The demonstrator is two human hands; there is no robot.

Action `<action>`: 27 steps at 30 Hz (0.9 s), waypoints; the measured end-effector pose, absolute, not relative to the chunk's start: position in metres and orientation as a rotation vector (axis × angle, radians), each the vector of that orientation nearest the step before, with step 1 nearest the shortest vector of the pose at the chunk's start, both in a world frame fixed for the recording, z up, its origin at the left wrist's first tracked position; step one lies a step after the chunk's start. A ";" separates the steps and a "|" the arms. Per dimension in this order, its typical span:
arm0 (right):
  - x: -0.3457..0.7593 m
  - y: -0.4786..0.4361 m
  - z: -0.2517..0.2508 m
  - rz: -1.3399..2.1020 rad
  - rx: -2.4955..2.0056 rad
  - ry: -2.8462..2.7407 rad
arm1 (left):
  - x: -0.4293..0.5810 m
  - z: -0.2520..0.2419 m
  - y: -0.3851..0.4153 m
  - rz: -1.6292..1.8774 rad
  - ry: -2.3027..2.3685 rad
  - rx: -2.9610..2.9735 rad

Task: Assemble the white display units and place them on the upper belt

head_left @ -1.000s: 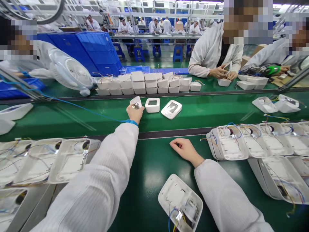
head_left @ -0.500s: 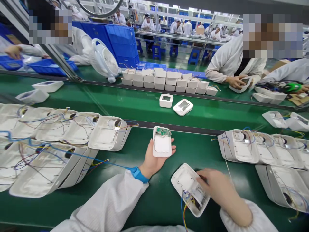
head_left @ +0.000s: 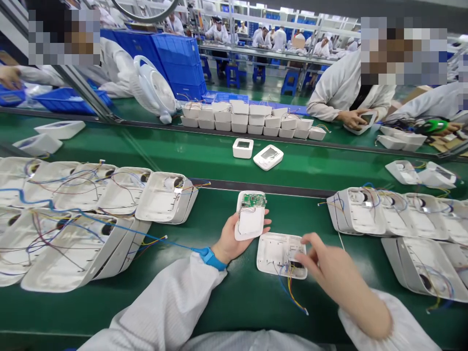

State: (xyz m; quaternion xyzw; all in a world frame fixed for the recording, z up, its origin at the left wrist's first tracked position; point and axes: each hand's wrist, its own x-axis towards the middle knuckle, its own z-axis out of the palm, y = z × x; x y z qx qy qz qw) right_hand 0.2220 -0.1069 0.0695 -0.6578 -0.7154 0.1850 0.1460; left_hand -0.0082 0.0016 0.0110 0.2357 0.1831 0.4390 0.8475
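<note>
A small white housing with a green circuit board rests on the open palm of my left hand, whose fingers curl round its right edge. Beside it on the green bench lies a white tray-shaped housing, its inside facing up, with blue, yellow and red wires trailing toward me. My right hand is at this second housing's right edge, thumb and fingers apart over the parts and wires there. A blue strap with a cord circles my left wrist.
Rows of open white housings with wires stand at left and right. Two closed units lie on the green belt ahead. Beyond are stacked housings, a fan and co-workers in white.
The housing on the bench has turned so that its long side runs left to right, and has moved away from me. My right hand's fingers have spread more. The view has shifted slightly.
</note>
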 end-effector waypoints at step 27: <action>0.202 -0.045 0.053 1.658 -1.081 -1.117 | 0.009 0.000 -0.027 0.924 0.547 0.985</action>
